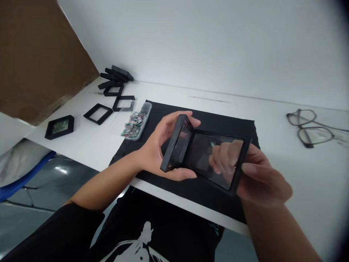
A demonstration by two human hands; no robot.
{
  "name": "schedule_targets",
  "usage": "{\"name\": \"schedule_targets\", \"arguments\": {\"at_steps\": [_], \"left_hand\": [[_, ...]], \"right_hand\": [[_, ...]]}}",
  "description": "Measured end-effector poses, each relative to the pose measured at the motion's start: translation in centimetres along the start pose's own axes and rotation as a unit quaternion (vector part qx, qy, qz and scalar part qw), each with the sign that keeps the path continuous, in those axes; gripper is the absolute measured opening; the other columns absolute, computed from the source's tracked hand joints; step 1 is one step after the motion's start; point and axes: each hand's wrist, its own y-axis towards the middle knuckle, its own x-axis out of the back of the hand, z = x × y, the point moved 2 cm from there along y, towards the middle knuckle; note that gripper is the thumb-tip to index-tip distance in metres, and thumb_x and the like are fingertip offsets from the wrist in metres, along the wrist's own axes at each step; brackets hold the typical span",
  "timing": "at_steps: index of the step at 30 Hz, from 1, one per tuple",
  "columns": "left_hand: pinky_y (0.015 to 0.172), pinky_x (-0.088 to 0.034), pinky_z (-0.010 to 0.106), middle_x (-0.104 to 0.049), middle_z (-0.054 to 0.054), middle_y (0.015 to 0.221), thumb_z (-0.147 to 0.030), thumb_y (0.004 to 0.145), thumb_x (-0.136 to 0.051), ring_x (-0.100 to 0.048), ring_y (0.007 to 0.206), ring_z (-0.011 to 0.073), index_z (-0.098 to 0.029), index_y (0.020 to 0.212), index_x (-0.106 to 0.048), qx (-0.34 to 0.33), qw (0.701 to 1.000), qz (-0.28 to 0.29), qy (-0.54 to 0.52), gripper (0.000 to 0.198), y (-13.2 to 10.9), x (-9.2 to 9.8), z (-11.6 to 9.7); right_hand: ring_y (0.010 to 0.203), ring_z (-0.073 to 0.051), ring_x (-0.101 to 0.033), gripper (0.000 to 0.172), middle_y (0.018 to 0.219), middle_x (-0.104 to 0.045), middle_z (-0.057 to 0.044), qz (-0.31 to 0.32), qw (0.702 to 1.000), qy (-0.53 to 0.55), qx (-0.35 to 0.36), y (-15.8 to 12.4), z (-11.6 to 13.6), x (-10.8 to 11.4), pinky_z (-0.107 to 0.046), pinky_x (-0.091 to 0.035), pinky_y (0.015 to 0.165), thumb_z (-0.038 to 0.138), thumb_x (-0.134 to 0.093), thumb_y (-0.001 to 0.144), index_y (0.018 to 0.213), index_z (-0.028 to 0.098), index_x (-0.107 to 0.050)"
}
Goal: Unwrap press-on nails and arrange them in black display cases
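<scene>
Between my two hands is a black hinged display frame [214, 156] with clear film windows, its halves swung apart like a book. My left hand [166, 149] grips the raised left half, thumb below and fingers over the top. At the outer edge of the right half, my right hand [261, 174] pinches the rim, thumb in front and fingers behind. Fingers show through or reflect in the clear film, along with a small green spot. The frame is held above a black mat [226, 122]. Left of the mat is a clear plastic box [145, 114] of small green and pink wrapped pieces.
Several black frames [98, 113] lie at the left, with a stack [118, 74] by the wall. One frame [59, 126] near the left edge shows something green in its window. Eyeglasses [311, 127] rest at the right. A blue-edged chair [27, 174] stands lower left.
</scene>
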Motion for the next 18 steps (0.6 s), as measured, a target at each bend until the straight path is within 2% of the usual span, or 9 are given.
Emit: {"name": "schedule_targets", "arguments": {"at_steps": [3,9,14,18], "left_hand": [[0.084,-0.065,0.043,-0.056,0.011,0.133,-0.054,0.074,-0.084,-0.060,0.126,0.0349,-0.035,0.152,-0.031,-0.019,0.999,-0.029,-0.018,0.095,0.1,-0.1,0.1],[0.090,-0.063,0.044,-0.052,0.011,0.137,-0.049,0.078,-0.079,-0.057,0.130,0.0353,-0.035,0.151,-0.031,-0.008,0.995,-0.050,-0.083,0.089,-0.1,-0.3,-0.3],[0.094,-0.062,0.045,-0.052,0.013,0.142,-0.049,0.081,-0.072,-0.057,0.132,0.0333,-0.031,0.155,-0.027,0.007,0.990,-0.056,-0.125,0.088,-0.6,-0.6,-0.7],[0.095,-0.063,0.047,-0.055,0.012,0.145,-0.051,0.092,-0.058,-0.059,0.132,0.0324,-0.034,0.155,-0.020,0.056,0.987,-0.100,-0.112,0.075,-0.8,-1.1,-0.8]], "right_hand": [[0.056,-0.014,-0.044,0.015,0.060,-0.049,0.002,0.009,0.999,0.041,-0.017,0.2,0.2,-0.1,-0.033,-0.036,0.051,0.037,-0.075,0.082,0.077,0.023,-0.072],[0.051,-0.012,-0.040,0.015,0.056,-0.042,0.004,0.059,0.996,0.064,-0.003,0.2,0.0,-0.1,-0.031,-0.033,0.046,0.037,-0.071,0.081,0.076,0.023,-0.068],[0.048,-0.013,-0.041,0.016,0.053,-0.042,0.005,0.098,0.995,0.020,0.004,-0.3,-0.4,-0.1,-0.031,-0.035,0.046,0.038,-0.069,0.082,0.076,0.025,-0.065],[0.049,-0.014,-0.043,0.016,0.056,-0.043,0.004,0.130,0.991,-0.023,-0.025,-1.0,-1.0,0.4,-0.033,-0.038,0.048,0.042,-0.068,0.084,0.076,0.028,-0.064]]}}
